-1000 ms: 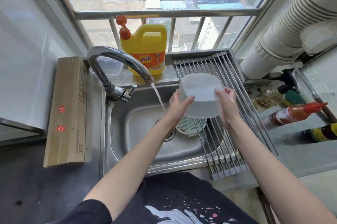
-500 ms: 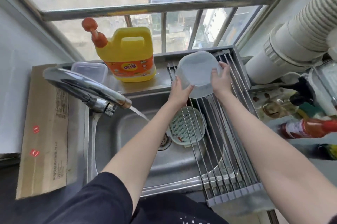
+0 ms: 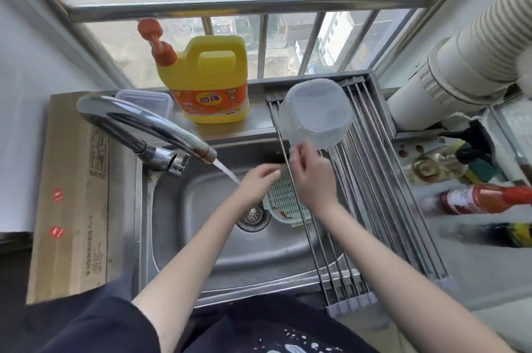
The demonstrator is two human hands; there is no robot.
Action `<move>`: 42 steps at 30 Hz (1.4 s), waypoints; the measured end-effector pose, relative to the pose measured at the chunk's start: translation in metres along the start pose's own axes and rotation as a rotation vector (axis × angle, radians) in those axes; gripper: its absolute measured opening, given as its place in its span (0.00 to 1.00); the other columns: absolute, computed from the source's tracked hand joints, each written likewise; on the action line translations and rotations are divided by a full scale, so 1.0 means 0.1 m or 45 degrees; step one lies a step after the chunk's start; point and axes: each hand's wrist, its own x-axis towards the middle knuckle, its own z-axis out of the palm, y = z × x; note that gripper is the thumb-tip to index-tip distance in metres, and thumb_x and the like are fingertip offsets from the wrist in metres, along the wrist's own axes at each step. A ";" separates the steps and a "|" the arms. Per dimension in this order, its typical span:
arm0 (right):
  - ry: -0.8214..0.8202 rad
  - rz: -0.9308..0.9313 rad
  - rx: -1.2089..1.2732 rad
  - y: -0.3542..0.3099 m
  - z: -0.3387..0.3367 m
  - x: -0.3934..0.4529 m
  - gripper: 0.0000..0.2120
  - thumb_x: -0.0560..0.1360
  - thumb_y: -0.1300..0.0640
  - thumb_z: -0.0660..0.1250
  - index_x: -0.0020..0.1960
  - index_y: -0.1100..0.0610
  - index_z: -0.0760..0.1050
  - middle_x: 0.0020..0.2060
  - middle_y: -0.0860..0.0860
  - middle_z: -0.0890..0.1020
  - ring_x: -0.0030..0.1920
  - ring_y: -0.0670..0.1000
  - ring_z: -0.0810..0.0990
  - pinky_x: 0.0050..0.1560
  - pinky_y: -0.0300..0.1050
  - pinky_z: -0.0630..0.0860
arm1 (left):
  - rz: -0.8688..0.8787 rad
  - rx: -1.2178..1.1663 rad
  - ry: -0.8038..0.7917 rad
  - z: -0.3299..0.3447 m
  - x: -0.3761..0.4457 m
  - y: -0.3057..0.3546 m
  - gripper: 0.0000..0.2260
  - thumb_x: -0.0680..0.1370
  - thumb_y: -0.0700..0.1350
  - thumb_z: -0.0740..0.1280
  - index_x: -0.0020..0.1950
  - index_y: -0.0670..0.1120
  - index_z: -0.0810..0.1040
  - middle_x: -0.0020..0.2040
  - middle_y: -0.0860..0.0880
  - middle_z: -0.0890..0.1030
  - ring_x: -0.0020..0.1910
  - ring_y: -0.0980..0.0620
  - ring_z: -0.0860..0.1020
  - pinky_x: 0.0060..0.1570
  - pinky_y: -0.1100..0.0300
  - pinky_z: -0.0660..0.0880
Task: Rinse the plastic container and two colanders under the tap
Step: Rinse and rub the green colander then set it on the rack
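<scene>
The plastic container (image 3: pixel 316 113) lies upside down at the far end of the drying rack (image 3: pixel 383 197), right of the sink (image 3: pixel 201 240). The right hand (image 3: pixel 312 173) is just below it with loosely curled fingers, gripping nothing. The left hand (image 3: pixel 257 180) is blurred beside the running tap (image 3: pixel 144 128); I cannot tell its grip. A white colander (image 3: pixel 286 198) lies in the sink by the drain.
</scene>
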 end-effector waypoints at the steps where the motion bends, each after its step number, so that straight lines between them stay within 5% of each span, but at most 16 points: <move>1: -0.159 -0.004 -0.058 -0.04 0.15 -0.19 0.10 0.81 0.55 0.57 0.45 0.60 0.71 0.27 0.48 0.74 0.26 0.51 0.74 0.28 0.41 0.60 | -0.154 -0.106 -0.034 -0.05 -0.13 -0.19 0.12 0.81 0.45 0.59 0.61 0.43 0.77 0.57 0.49 0.79 0.54 0.51 0.78 0.57 0.55 0.73; 3: -0.527 0.086 -0.288 -0.03 0.47 -0.50 0.11 0.81 0.53 0.57 0.48 0.60 0.72 0.36 0.56 0.81 0.36 0.58 0.80 0.32 0.45 0.65 | -0.434 -0.240 -0.004 -0.15 -0.35 -0.62 0.07 0.81 0.45 0.61 0.51 0.45 0.77 0.48 0.49 0.80 0.42 0.52 0.79 0.44 0.60 0.74; 6: -0.894 0.350 -0.604 0.11 0.76 -0.77 0.12 0.80 0.57 0.58 0.60 0.61 0.71 0.51 0.58 0.81 0.51 0.59 0.81 0.44 0.48 0.75 | -0.631 -0.214 0.247 -0.35 -0.56 -1.19 0.05 0.80 0.43 0.61 0.53 0.44 0.74 0.48 0.47 0.77 0.36 0.53 0.75 0.35 0.63 0.69; 12: -1.036 0.526 -0.766 0.34 0.78 -0.86 0.16 0.79 0.70 0.54 0.65 0.63 0.69 0.61 0.58 0.77 0.60 0.55 0.77 0.56 0.43 0.72 | -0.702 -0.280 0.323 -0.53 -0.77 -1.47 0.06 0.80 0.42 0.61 0.54 0.43 0.75 0.49 0.45 0.77 0.35 0.54 0.74 0.36 0.63 0.67; 16: -0.978 0.652 -0.601 0.43 0.87 -0.86 0.14 0.80 0.65 0.53 0.62 0.62 0.72 0.57 0.58 0.79 0.56 0.57 0.78 0.47 0.42 0.70 | -0.622 -0.197 0.229 -0.35 -0.60 -1.46 0.14 0.81 0.41 0.58 0.65 0.41 0.74 0.55 0.46 0.78 0.44 0.53 0.77 0.40 0.64 0.70; 19: -0.903 0.656 -0.418 0.44 0.90 -0.92 0.16 0.82 0.58 0.50 0.60 0.60 0.74 0.55 0.58 0.79 0.56 0.58 0.76 0.41 0.41 0.62 | -0.481 -0.043 0.053 -0.05 -0.35 -1.42 0.20 0.80 0.37 0.57 0.73 0.43 0.65 0.70 0.46 0.71 0.68 0.47 0.70 0.65 0.55 0.67; 21: -0.878 0.665 -0.364 0.43 0.87 -0.96 0.17 0.82 0.58 0.49 0.61 0.59 0.73 0.55 0.57 0.79 0.56 0.58 0.76 0.38 0.38 0.58 | -0.405 -0.050 -0.064 0.21 -0.23 -1.31 0.26 0.80 0.34 0.54 0.77 0.47 0.57 0.75 0.49 0.62 0.73 0.47 0.63 0.72 0.53 0.60; 26: -0.812 0.521 -0.435 0.41 0.79 -0.96 0.11 0.80 0.65 0.52 0.59 0.62 0.70 0.54 0.59 0.76 0.53 0.58 0.76 0.43 0.43 0.61 | -0.265 -0.175 -0.254 0.55 -0.01 -1.21 0.41 0.74 0.23 0.52 0.77 0.55 0.39 0.75 0.50 0.60 0.73 0.49 0.63 0.68 0.52 0.65; 29: -0.740 0.456 -0.500 0.37 0.79 -0.92 0.10 0.80 0.63 0.54 0.58 0.59 0.70 0.55 0.57 0.76 0.50 0.57 0.78 0.43 0.45 0.65 | -0.234 0.021 -0.226 0.56 0.04 -1.29 0.42 0.75 0.25 0.54 0.76 0.54 0.34 0.76 0.46 0.59 0.73 0.48 0.64 0.66 0.58 0.65; 33: -0.636 0.442 -0.496 0.31 0.79 -0.95 0.10 0.79 0.65 0.56 0.58 0.60 0.70 0.55 0.57 0.75 0.47 0.60 0.80 0.40 0.50 0.70 | -0.230 0.255 -0.134 0.53 0.06 -1.25 0.30 0.80 0.34 0.56 0.79 0.44 0.45 0.72 0.41 0.67 0.66 0.48 0.70 0.58 0.65 0.65; 35: -0.492 0.423 -0.478 0.22 0.80 -0.95 0.06 0.75 0.66 0.65 0.51 0.61 0.74 0.47 0.58 0.79 0.35 0.60 0.82 0.29 0.47 0.71 | -0.178 0.225 -0.123 0.53 0.10 -1.17 0.20 0.82 0.39 0.57 0.73 0.40 0.61 0.70 0.40 0.70 0.64 0.51 0.70 0.58 0.66 0.63; 37: -0.349 0.370 -0.505 0.15 0.81 -0.95 0.09 0.70 0.64 0.73 0.42 0.59 0.73 0.35 0.55 0.79 0.22 0.57 0.77 0.18 0.39 0.62 | -0.126 0.251 -0.163 0.55 0.13 -1.14 0.15 0.82 0.38 0.56 0.68 0.38 0.66 0.68 0.39 0.71 0.60 0.53 0.69 0.55 0.70 0.64; 42: -0.082 0.261 -0.376 0.04 0.80 -0.97 0.08 0.77 0.54 0.56 0.41 0.56 0.64 0.29 0.52 0.76 0.20 0.54 0.74 0.18 0.39 0.61 | -0.163 0.086 -0.239 0.53 0.11 -1.12 0.15 0.82 0.36 0.54 0.69 0.36 0.63 0.70 0.39 0.67 0.68 0.47 0.67 0.64 0.65 0.61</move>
